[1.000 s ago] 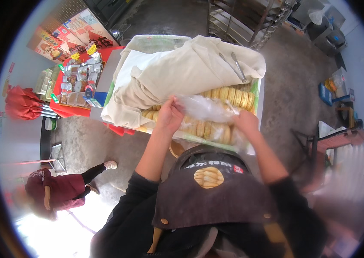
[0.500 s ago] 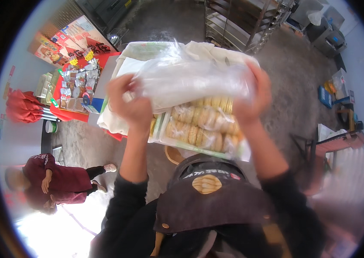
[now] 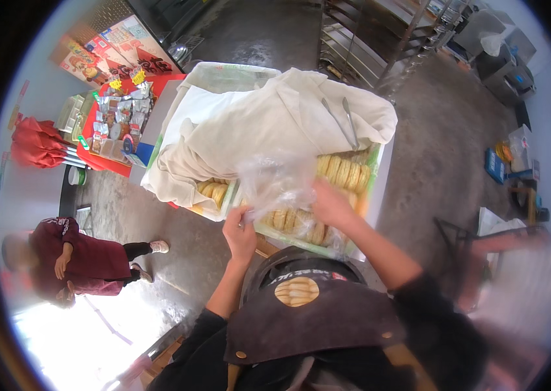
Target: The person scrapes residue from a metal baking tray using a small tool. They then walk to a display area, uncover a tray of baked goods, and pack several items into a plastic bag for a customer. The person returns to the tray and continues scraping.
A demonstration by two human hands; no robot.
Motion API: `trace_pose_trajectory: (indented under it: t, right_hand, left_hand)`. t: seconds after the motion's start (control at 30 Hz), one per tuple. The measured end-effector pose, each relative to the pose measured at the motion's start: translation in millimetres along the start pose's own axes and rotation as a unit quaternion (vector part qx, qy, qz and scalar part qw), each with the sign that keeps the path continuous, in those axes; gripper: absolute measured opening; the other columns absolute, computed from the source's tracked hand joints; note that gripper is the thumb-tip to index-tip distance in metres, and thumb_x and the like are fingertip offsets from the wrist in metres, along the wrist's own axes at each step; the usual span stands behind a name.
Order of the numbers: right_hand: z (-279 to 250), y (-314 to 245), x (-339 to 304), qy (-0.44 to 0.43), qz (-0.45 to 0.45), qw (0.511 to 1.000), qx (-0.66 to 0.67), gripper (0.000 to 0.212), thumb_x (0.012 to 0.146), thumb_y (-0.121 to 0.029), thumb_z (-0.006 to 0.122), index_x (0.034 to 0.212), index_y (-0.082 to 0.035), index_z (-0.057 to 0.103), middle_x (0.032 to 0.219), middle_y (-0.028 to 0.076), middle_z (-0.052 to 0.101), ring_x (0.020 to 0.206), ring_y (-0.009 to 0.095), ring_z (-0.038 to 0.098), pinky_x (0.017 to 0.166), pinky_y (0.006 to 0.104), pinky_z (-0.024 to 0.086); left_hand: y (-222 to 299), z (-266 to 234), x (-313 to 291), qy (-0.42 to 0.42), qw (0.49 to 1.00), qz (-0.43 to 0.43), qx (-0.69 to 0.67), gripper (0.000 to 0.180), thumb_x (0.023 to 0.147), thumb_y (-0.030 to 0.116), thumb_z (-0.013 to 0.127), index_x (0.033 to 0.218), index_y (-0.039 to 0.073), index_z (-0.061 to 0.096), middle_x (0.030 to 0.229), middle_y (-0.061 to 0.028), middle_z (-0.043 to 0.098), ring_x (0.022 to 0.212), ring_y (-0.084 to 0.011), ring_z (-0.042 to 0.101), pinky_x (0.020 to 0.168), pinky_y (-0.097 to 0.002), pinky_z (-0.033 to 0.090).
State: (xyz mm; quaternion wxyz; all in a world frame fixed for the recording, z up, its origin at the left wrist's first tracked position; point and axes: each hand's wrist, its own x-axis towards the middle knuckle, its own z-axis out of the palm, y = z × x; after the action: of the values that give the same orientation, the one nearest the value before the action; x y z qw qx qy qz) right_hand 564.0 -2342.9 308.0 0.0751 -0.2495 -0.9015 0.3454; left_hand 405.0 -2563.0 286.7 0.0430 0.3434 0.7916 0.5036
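Note:
A clear plastic bag (image 3: 275,186) is stretched between my hands over a box of round flat pastries (image 3: 342,173). My left hand (image 3: 240,233) is closed on the bag's near left edge, with a ring on one finger. On the other side my right hand (image 3: 335,207) grips the bag, its fingertips partly hidden by the film. Bagged pastries (image 3: 296,225) show beneath the bag at the box's near side. A beige cloth (image 3: 256,124) covers the far part of the boxes, and metal tongs (image 3: 342,124) lie on it. More pastries (image 3: 213,192) peek out at the left.
To the left, a red-covered table (image 3: 102,163) bears several small packages (image 3: 119,124). A person in a dark red garment (image 3: 86,249) stands at the lower left. A metal rack (image 3: 370,42) stands beyond the boxes. Blue scales (image 3: 493,156) are at the right.
Both hands have come down and closer together. The plastic bag, earlier held wide over the cloth, now hangs bunched above the pastries, uncovering the tongs.

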Motion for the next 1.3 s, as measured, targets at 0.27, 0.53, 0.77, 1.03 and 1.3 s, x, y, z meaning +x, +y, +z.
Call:
trace_pose_trajectory:
  t: [0.27, 0.53, 0.77, 1.03, 1.3]
  right_hand:
    - [-44, 96, 118, 0.276, 0.151, 0.949, -0.022, 0.077, 0.084, -0.031, 0.073, 0.151, -0.005, 0.045, 0.143, 0.023, 0.048, 0.138, 0.041, 0.048, 0.113, 0.0483, 0.043]
    - [-19, 214, 181, 0.091, 0.28, 0.952, -0.081, 0.07, 0.081, -0.037, 0.076, 0.13, 0.008, 0.055, 0.12, 0.03, 0.07, 0.115, 0.044, 0.067, 0.1, 0.049, 0.053]
    - [-120, 158, 68, 0.06, 0.161, 0.976, -0.136, 0.066, 0.085, -0.031, 0.074, 0.139, 0.001, 0.055, 0.121, 0.026, 0.07, 0.109, 0.041, 0.07, 0.093, 0.0456, 0.055]
    - [-179, 99, -12, -0.215, -0.06, 0.864, -0.451, 0.076, 0.078, -0.015, 0.077, 0.148, -0.021, 0.049, 0.11, 0.011, 0.063, 0.091, 0.034, 0.069, 0.075, 0.048, 0.055]
    - [-165, 95, 55, -0.316, -0.14, 0.768, -0.539, 0.071, 0.077, -0.01, 0.076, 0.143, -0.027, 0.057, 0.107, 0.007, 0.065, 0.09, 0.03, 0.07, 0.075, 0.0422, 0.054]
  left_hand:
    - [-30, -5, -42, 0.091, 0.989, -0.114, -0.034, 0.027, 0.085, -0.008, 0.062, 0.109, -0.001, 0.071, 0.101, -0.0077, 0.065, 0.095, -0.0176, 0.062, 0.086, -0.0296, 0.05]
    - [-38, 17, -72, 0.072, 0.943, -0.323, -0.025, 0.045, 0.093, 0.01, 0.072, 0.134, -0.001, 0.057, 0.119, -0.0138, 0.058, 0.113, -0.0235, 0.06, 0.102, -0.0346, 0.047]
    - [-54, 14, -55, 0.013, 0.881, -0.413, -0.23, 0.035, 0.095, 0.011, 0.07, 0.127, -0.001, 0.061, 0.108, -0.008, 0.066, 0.096, -0.0177, 0.065, 0.072, -0.027, 0.054]
    - [-49, -6, -19, -0.024, 0.978, -0.167, -0.121, 0.032, 0.09, 0.004, 0.068, 0.12, -0.002, 0.062, 0.102, -0.0077, 0.068, 0.093, -0.0143, 0.063, 0.084, -0.0315, 0.052]
    - [-52, -2, -31, -0.006, 0.975, -0.17, -0.146, 0.033, 0.088, 0.004, 0.068, 0.119, -0.002, 0.062, 0.107, -0.01, 0.067, 0.094, -0.0176, 0.062, 0.085, -0.0321, 0.052]
